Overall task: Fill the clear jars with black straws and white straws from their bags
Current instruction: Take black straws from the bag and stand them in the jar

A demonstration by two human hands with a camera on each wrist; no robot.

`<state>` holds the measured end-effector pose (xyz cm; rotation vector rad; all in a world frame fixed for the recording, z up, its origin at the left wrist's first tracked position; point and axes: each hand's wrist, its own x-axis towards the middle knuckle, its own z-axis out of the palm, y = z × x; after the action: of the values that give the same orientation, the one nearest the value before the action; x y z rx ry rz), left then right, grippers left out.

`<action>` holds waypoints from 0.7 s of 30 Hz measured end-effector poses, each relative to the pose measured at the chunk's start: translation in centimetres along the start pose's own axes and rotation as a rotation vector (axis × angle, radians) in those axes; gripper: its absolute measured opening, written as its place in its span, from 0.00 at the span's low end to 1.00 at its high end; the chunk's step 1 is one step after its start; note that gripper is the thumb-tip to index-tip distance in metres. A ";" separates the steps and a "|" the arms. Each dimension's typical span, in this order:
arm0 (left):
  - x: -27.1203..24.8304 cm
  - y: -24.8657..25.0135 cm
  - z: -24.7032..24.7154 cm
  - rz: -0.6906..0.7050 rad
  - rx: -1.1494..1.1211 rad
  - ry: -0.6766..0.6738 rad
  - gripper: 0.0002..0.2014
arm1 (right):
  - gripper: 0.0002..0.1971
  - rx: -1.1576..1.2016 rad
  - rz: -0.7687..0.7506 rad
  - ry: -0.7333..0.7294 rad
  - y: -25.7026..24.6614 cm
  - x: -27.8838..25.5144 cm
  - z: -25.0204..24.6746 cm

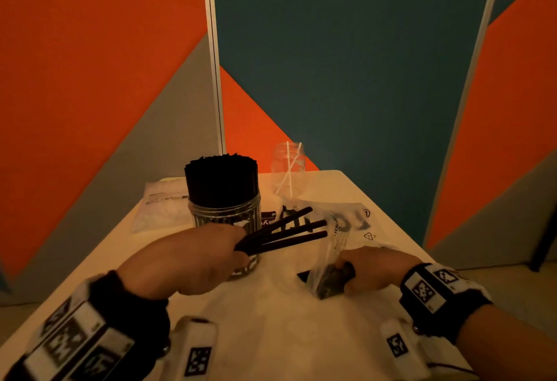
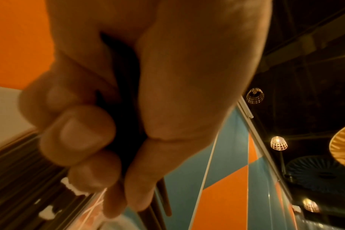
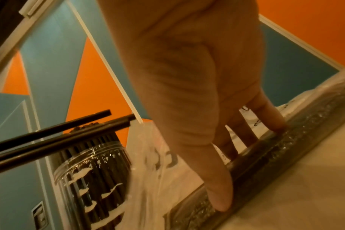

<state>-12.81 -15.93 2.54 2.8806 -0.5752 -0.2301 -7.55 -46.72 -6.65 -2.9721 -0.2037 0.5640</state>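
1. Orange, teal and grey wall panels (image 1: 346, 64) stand behind a pale surface (image 1: 271, 320) under dim, warm light.
2. Printing on the clear bag of black straws (image 1: 337, 230) is too blurred to read; only a recycling triangle near its far edge can be made out.
3. Left hand (image 1: 193, 257) has its fingers (image 2: 77, 133) curled round a few black straws (image 1: 289, 233), whose free ends fan out to the right above the bag.
4. Right hand (image 1: 373, 269) presses straight fingers (image 3: 219, 194) down on the bag's near end, pinning it to the surface; nothing is gripped.
5. Just behind the left hand stands a clear jar (image 1: 224, 211) packed with upright black straws, with torn white label scraps on its wall.
6. Farther back, a second clear jar (image 1: 287, 169) holds two white straws (image 1: 291, 166), leaning and crossed.
7. Left of the full jar lies the bag of white straws (image 1: 161, 202), flat on the surface.
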 end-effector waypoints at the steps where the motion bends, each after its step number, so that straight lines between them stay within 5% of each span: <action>1: -0.4 -0.1 -0.1 0.001 -0.024 0.006 0.05 | 0.25 0.014 0.004 -0.011 0.0 -0.1 -0.1; 5: -1.2 -0.1 -0.1 0.045 -0.073 0.047 0.04 | 0.27 0.204 0.019 0.084 0.2 -1.2 -1.1; 8: -0.9 0.1 0.5 0.068 -0.197 0.007 0.04 | 0.14 0.933 -0.146 0.452 -0.7 -2.6 -3.4; 10: -0.5 0.5 1.0 0.096 -0.347 -0.039 0.04 | 0.19 1.427 -0.295 0.575 -2.2 -3.4 -5.1; 11: -0.3 0.7 1.3 0.124 -0.416 -0.058 0.05 | 0.25 1.490 -0.326 0.603 -3.0 -3.6 -5.9; 13: 0.2 1.3 1.9 0.192 -0.523 -0.105 0.04 | 0.32 1.397 -0.352 0.675 -4.8 -3.8 -6.7; 21: 2.3 2.3 3.8 0.250 -0.768 -0.305 0.12 | 0.25 0.851 -0.529 1.210 -9.9 -2.6 -8.0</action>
<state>-12.25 -19.56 -0.91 2.0261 -0.6971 -0.6853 -8.04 -38.00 2.94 -1.8331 -0.4352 -0.9431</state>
